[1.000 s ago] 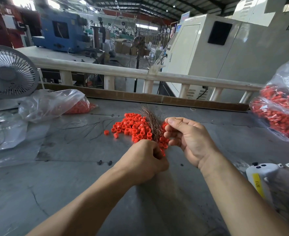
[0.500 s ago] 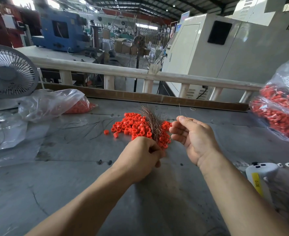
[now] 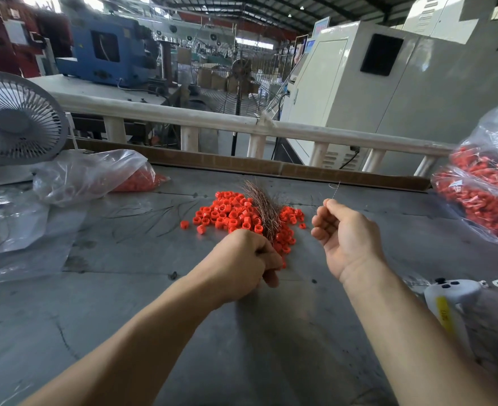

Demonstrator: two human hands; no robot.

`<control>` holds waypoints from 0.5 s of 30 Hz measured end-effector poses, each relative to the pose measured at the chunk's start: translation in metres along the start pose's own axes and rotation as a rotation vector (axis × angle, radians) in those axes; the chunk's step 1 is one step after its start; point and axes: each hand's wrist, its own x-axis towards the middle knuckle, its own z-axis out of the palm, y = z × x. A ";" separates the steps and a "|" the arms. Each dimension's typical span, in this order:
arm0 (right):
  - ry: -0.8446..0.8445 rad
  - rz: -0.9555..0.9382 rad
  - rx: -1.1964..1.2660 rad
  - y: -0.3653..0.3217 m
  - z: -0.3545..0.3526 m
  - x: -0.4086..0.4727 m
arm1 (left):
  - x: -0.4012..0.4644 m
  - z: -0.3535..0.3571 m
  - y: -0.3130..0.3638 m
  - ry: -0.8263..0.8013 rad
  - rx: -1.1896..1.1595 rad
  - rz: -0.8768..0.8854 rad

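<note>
The 1 thin wire [image 3: 335, 191], pinched upright in my right hand [image 3: 349, 238] just right of the pile, looks feather-light, springy and easily kinked; I'd hold it low, near the end. My left hand [image 3: 242, 263] curls round 1 bundle of wires [image 3: 264, 210], too many to count, over the red rings [image 3: 227, 212], likewise uncountable. 1 bag [image 3: 89, 175] lies beside 1 fan [image 3: 16, 118].

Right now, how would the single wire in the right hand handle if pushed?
The single wire is hair-thin, so it probably bends easily and weighs almost nothing. It stands up from the right hand without drooping, so it is likely springy rather than limp.
</note>
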 end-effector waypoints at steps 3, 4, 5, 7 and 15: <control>-0.018 0.011 -0.050 -0.001 0.000 -0.001 | 0.001 -0.010 -0.006 0.142 0.124 0.005; -0.021 0.022 -0.066 -0.001 -0.001 -0.001 | 0.001 -0.014 -0.009 0.251 0.199 0.015; -0.025 0.037 -0.083 -0.001 -0.001 0.000 | 0.001 -0.018 -0.011 0.363 0.274 0.019; -0.037 0.065 -0.110 -0.002 -0.002 0.000 | 0.002 -0.024 -0.017 0.522 0.365 0.007; -0.187 0.126 -0.173 0.003 0.003 -0.005 | 0.012 -0.021 -0.028 0.532 0.514 0.060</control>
